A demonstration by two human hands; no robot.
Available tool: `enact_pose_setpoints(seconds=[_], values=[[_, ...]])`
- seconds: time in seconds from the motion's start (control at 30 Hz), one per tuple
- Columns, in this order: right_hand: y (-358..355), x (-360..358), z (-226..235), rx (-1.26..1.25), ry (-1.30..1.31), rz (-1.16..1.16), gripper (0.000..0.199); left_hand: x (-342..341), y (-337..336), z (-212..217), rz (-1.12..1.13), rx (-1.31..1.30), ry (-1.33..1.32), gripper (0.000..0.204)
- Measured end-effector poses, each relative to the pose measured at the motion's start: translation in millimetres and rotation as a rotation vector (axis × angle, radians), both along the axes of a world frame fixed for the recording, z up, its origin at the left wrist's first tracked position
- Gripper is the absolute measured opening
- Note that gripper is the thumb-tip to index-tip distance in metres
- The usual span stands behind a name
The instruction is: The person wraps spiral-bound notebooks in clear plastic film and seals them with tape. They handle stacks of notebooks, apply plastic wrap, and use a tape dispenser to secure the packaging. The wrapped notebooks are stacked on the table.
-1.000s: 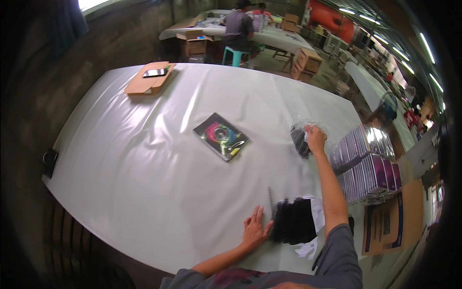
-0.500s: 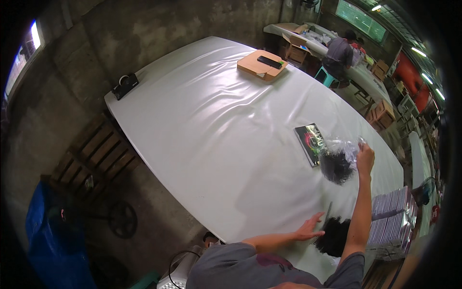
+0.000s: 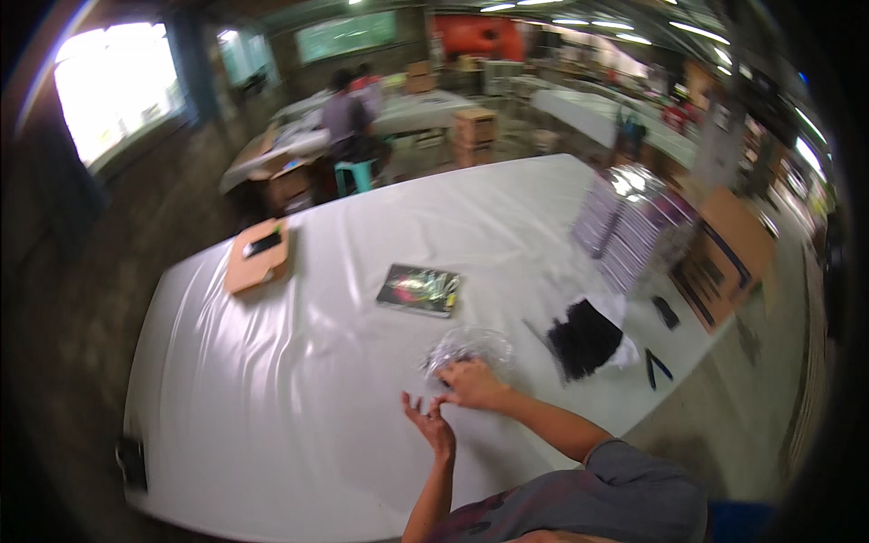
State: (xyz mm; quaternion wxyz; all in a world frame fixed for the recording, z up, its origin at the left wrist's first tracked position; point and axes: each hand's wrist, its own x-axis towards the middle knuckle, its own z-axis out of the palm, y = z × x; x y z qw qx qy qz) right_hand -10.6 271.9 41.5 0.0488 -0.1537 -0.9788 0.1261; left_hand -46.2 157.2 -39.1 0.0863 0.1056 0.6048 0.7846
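Note:
Over the white-covered table, my right hand [image 3: 475,385] rests at a crumpled clear plastic bag [image 3: 480,344], its fingers curled on the near edge. Something dark shows beside those fingers, mostly hidden. Close by on the left, my left hand [image 3: 432,427] is raised, palm up, fingers apart and holding nothing. Beyond the bag lies a flat dark book [image 3: 418,290] with a colourful, shiny cover. To the right of my hands sits a bushy black bunch [image 3: 584,339] of thin strands or coils, on white material. A thin coil-like strip [image 3: 546,348] lies along its left side.
A tall stack of bound booklets [image 3: 625,222] stands at the right, next to a cardboard box [image 3: 724,258]. Pliers [image 3: 658,369] and a small black object [image 3: 665,312] lie near it. On the left, a flat carton [image 3: 256,258] carries a phone [image 3: 262,243]. People sit at a farther table.
My view has swung to the right. The plastic, held up in my right hand before with a dark bunch, is now low at the table. My left hand has come beside the right.

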Motion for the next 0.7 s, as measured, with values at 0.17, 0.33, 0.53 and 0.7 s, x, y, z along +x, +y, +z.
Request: enact_pose_setpoints(seconds=[0.17, 0.33, 0.53, 0.7], values=[[0.9, 33.3, -29.8, -0.112, 0.287, 0.128, 0.027, -45.8, 27.7, 46.2, -0.319, -0.495, 0.847, 0.055], [5.0, 62.3, -21.0, -0.156, 0.497, -0.255, 0.027, -57.2, 55.6, 64.2, -0.629, -0.515, 0.937, 0.054], [17.4, 66.0, -49.5, -0.804, 0.606, -0.863, 0.062, -61.5, 40.0, 64.6, -0.761, -0.593, 1.475, 0.063], [66.3, 35.2, 7.4, -0.480, 0.870, -0.743, 0.039, -119.8, 59.9, 99.0, -0.730, -0.639, 0.815, 0.039]])
